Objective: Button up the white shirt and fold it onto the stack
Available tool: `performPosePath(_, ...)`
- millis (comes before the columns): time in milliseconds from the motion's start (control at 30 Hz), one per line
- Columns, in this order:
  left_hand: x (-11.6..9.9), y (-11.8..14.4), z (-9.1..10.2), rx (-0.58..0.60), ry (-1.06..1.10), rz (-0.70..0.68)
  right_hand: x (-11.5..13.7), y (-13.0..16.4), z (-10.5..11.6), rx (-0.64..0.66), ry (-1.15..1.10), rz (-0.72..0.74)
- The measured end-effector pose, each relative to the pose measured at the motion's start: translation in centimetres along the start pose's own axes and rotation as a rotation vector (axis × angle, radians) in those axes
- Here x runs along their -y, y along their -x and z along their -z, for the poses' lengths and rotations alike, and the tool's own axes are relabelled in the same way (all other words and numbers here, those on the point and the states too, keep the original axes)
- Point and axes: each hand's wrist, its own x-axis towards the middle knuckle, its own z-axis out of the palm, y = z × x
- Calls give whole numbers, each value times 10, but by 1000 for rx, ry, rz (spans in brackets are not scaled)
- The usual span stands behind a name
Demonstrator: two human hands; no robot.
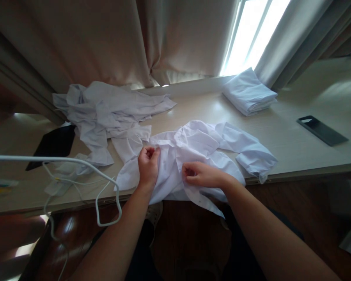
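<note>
A white shirt (203,144) lies spread at the front of the table, one sleeve stretched to the right and its lower part hanging over the edge. My left hand (148,162) is closed on the cloth at the shirt's left side, thumb against curled fingers. Farther right, my right hand (197,173) is also closed, gripping the shirt's front edge, below which a flap of cloth hangs down. The cloth inside both hands is mostly hidden by the fingers.
A rumpled pile of white shirts (102,109) lies back left. Folded white cloth (249,93) sits by the window, a phone (321,130) at right. On the left are a black flat object (51,146), a power strip (60,183) and a white cable (76,159) crossing before my left forearm.
</note>
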Motion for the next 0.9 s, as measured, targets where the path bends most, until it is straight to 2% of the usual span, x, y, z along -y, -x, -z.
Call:
performPosePath(100,-2,2,-2,80,-34,4,-19,-7,-11,-180,250,-100)
performPosePath(233,-7,4,-3,164,-16,15,-30,-16,-29,-326,395,-159)
performPosePath(433,-21,3,4,4,8,-114,-16,-19,-41,-251,656,-296)
performPosePath(500,-22,4,5,32,11,-96,-11,-20,-42,-243,682,-321)
performPosePath(633,-17,9,3,172,42,7,-8,-23,-46,-263,699,-362)
performPosePath(733,-14,15,1,255,37,23,-8,-24,-50,-286,705,-374)
performPosePath(900,-14,20,0,279,-68,-18,-14,-26,-48,-337,633,-327)
